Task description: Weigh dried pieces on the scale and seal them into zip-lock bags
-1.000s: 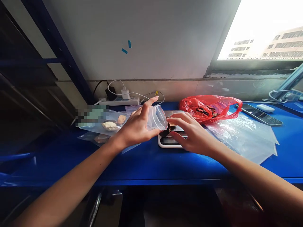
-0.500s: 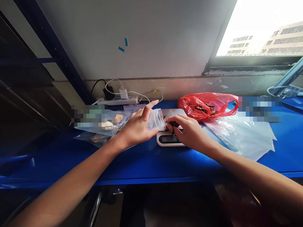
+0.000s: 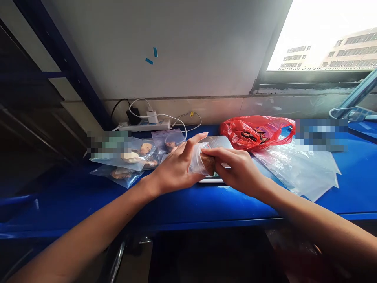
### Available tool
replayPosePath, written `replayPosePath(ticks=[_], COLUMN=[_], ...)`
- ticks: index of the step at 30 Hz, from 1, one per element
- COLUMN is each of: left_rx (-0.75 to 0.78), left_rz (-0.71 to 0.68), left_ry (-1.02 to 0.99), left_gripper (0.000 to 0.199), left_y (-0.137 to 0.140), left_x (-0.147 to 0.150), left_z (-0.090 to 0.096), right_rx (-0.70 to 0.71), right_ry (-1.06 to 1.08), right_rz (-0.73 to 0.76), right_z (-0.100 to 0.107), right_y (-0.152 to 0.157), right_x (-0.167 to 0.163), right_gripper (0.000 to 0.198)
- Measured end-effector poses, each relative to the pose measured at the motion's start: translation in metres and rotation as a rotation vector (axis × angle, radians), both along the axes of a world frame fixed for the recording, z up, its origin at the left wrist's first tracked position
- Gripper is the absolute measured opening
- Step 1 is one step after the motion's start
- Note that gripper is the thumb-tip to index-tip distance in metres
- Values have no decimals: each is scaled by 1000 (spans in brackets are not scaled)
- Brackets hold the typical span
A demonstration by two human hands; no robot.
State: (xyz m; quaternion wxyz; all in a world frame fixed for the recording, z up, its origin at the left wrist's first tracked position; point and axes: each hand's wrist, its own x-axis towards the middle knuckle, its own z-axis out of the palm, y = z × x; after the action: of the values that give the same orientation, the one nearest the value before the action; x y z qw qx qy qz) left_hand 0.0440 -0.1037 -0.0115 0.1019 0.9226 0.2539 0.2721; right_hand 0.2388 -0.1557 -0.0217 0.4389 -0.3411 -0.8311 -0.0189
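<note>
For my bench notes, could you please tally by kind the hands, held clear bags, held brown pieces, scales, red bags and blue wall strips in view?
Left hand and right hand: 2
Held clear bag: 1
Held brown piece: 1
Scale: 1
Red bag: 1
Blue wall strips: 2
Total: 8

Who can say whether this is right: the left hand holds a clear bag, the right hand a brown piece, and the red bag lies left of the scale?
The red bag lies right of the scale, not left, as the head view shows. The rest stands.
</note>
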Motion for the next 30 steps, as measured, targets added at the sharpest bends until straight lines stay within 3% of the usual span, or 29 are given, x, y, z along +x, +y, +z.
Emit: replayPosePath(ticks=[11, 15, 20, 23, 27, 30], left_rx=[1, -4, -13, -22, -35, -53], left_rz=[-16, -19, -3, 0, -26, -29], left_ry=[18, 31, -12, -20, -1, -13], left_gripper=[86, 86, 84, 85, 86, 82], left_y=[0, 0, -1, -2, -5, -5], left_x=[2, 2, 0, 0, 4, 5], left_z=[-4, -3, 4, 4, -1, 0], right_rx=[-100, -151, -69, -126, -232, -185], right_ry=[111, 215, 198, 164, 274, 301], right_rz=[84, 38, -45, -92, -156, -134], right_z=[-5, -9, -5, -3, -2, 0], right_y=[7, 11, 7, 5, 5, 9], right_x=[3, -1, -4, -6, -9, -4], right_gripper=[25, 24, 25, 20, 15, 12])
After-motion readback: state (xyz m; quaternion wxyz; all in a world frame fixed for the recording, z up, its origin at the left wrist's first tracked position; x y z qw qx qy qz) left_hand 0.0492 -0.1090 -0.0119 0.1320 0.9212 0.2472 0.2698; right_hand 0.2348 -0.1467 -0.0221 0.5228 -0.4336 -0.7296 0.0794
